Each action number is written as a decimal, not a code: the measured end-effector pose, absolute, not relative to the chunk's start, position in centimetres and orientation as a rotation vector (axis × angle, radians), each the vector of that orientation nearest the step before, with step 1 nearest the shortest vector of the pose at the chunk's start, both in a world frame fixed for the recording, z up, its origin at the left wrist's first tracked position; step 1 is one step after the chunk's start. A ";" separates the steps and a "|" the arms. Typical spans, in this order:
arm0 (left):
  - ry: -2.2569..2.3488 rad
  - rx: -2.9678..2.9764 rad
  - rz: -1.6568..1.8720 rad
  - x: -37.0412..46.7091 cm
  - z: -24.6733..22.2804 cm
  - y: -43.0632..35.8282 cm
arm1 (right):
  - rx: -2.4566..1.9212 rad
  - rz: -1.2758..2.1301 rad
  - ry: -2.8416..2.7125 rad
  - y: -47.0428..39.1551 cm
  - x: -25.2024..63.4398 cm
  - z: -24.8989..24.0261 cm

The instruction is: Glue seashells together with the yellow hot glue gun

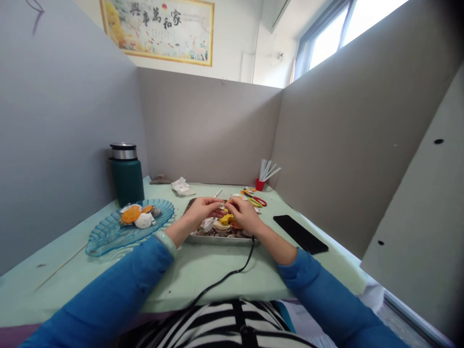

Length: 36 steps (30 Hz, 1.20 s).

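Observation:
My left hand (205,210) is closed, pinching a small whitish shell-like piece (222,206) between thumb and fingertips. Right beside that piece, my right hand (243,212) has its thumb and fingers pressed together; what they grip is hidden. Just under the right fingers shows a yellow tool (226,218), probably a glue gun; whether it is held or lying there I cannot tell. A black cord (232,273) runs from beneath the right wrist toward my lap. Both hands are over a metal tray (217,240) filled with seashells (208,224).
Left stand a blue glass dish (105,241) holding shells and a green bottle (126,181). Crumpled tissue (182,186) lies at the back. Scissors (258,201) and a red cup (260,184) with white sticks are back right, a black phone-like slab (300,234) nearer. Grey partitions enclose the table.

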<state>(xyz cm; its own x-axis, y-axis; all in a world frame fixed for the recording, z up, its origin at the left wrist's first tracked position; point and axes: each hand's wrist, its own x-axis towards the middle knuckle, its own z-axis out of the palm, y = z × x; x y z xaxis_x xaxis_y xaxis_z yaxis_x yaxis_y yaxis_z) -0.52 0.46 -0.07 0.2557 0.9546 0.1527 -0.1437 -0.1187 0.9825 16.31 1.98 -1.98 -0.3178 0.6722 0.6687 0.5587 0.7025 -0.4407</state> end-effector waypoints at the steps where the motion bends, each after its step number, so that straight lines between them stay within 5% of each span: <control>1: 0.853 1.328 1.160 -0.5 -0.1 0.5 | -0.939 0.158 -2.010 1.9 16.3 -2.0; 36: 0.891 1.385 1.158 -0.6 -0.3 0.5 | -0.939 0.176 -2.059 1.9 16.3 -2.1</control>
